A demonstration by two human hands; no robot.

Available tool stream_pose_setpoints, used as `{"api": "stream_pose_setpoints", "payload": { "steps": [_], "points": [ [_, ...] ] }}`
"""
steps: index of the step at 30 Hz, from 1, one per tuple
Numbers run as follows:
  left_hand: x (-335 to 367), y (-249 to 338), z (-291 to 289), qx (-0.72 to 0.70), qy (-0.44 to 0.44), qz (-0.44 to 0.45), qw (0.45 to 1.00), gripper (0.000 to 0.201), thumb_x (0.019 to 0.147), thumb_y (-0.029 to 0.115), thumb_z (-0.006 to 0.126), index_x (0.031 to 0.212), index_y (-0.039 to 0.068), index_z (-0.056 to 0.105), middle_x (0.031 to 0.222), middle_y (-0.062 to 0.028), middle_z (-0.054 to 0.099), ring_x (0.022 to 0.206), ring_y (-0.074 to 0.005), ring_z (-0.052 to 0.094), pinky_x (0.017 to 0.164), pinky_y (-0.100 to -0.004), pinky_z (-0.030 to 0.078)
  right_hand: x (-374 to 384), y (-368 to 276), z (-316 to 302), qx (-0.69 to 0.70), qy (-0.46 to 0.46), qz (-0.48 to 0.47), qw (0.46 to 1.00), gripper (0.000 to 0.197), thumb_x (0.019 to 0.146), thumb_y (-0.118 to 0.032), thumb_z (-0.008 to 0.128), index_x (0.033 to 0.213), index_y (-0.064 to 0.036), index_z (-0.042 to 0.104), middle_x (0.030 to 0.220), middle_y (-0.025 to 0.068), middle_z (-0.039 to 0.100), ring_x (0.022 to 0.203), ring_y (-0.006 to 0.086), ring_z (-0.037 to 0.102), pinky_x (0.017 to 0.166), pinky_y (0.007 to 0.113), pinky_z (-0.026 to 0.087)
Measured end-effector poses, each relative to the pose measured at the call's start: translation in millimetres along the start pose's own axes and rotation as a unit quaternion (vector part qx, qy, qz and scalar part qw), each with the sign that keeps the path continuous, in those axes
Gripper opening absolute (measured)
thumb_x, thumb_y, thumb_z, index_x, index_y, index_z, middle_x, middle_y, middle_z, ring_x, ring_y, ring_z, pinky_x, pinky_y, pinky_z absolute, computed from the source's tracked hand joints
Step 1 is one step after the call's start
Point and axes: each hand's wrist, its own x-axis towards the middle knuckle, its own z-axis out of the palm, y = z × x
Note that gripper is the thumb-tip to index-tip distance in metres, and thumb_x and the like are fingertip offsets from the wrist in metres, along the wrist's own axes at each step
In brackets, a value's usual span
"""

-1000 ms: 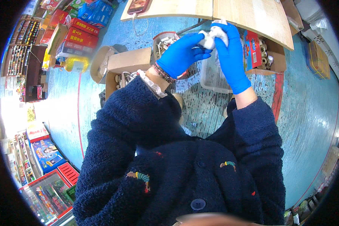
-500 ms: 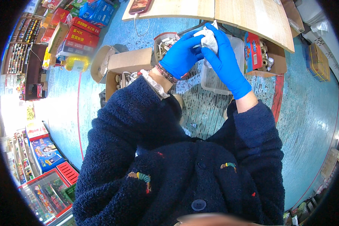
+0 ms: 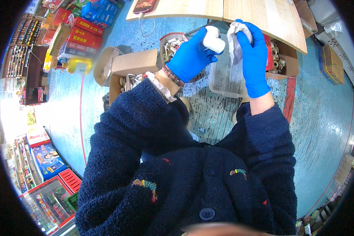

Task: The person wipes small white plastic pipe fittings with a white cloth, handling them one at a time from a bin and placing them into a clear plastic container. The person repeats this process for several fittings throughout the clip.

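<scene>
My left hand (image 3: 191, 57), in a blue glove, grips a white plastic pipe fitting (image 3: 213, 39) that looks like an elbow or tee. The fitting is held up above a clear plastic bin (image 3: 223, 84). To its right, my gloved right hand (image 3: 255, 61) pinches a crumpled greyish-white cloth (image 3: 236, 37), which hangs down from the fingers. A small gap separates cloth and fitting.
Cardboard boxes of pipe fittings stand around the bin: one at left (image 3: 135, 63), one behind my left hand (image 3: 171, 47), one at right (image 3: 289, 65). Beyond is a wooden tabletop (image 3: 263, 21) with a cabled phone (image 3: 144, 5). Stacked packages (image 3: 82, 37) stand far left.
My hands have drawn apart. The cloth has come off the fitting and moved right with my right hand, leaving the white fitting uncovered in my left.
</scene>
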Motion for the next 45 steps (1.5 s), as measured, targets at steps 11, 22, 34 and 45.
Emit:
{"api": "stream_pose_setpoints", "payload": {
  "steps": [11, 22, 34, 45],
  "points": [
    [4.8, -31.7, -5.1, 0.161, 0.029, 0.105, 0.981, 0.05, 0.091, 0.046, 0.042, 0.121, 0.005, 0.046, 0.104, -0.0085, 0.059, 0.09, -0.0197, 0.058, 0.076, -0.0276, 0.048, -15.3, 4.7, 17.6, -0.215, -0.157, -0.16, 0.951, 0.021, 0.076, -0.011, 0.062, 0.097, -0.008, 0.064, 0.102, 0.0108, 0.059, 0.098, 0.025, 0.054, 0.086, 0.034, 0.042],
    [-9.0, -13.0, 17.0, 0.275, 0.173, 0.057, 0.944, 0.055, 0.094, 0.048, 0.034, 0.107, -0.001, 0.057, 0.09, -0.0116, 0.062, 0.082, -0.0179, 0.06, 0.075, -0.0283, 0.046, -19.3, 4.2, 13.7, -0.242, -0.131, -0.188, 0.943, 0.016, 0.08, -0.012, 0.062, 0.094, -0.0047, 0.061, 0.096, 0.0104, 0.056, 0.088, 0.0252, 0.056, 0.078, 0.033, 0.044],
    [-7.9, 4.2, 2.8, 0.381, 0.118, 0.142, 0.906, 0.052, 0.095, 0.045, 0.031, 0.127, 0.006, 0.046, 0.102, -0.0134, 0.06, 0.09, -0.0212, 0.059, 0.08, -0.0304, 0.047, -9.7, -1.1, 3.2, -0.089, -0.073, -0.043, 0.992, 0.024, 0.079, -0.02, 0.064, 0.098, -0.0055, 0.061, 0.086, 0.0114, 0.06, 0.086, 0.0275, 0.058, 0.077, 0.033, 0.046],
    [-6.4, 9.5, 1.4, 0.147, 0.085, 0.106, 0.98, 0.072, 0.084, 0.067, 0.035, 0.121, 0.008, 0.051, 0.089, -0.0057, 0.062, 0.078, -0.0181, 0.059, 0.066, -0.0278, 0.048, -0.9, 27.7, -4.7, -0.278, -0.127, 0.008, 0.952, 0.03, 0.081, -0.029, 0.06, 0.102, -0.0074, 0.061, 0.094, 0.0149, 0.062, 0.085, 0.0294, 0.061, 0.075, 0.035, 0.047]
  ]
}}
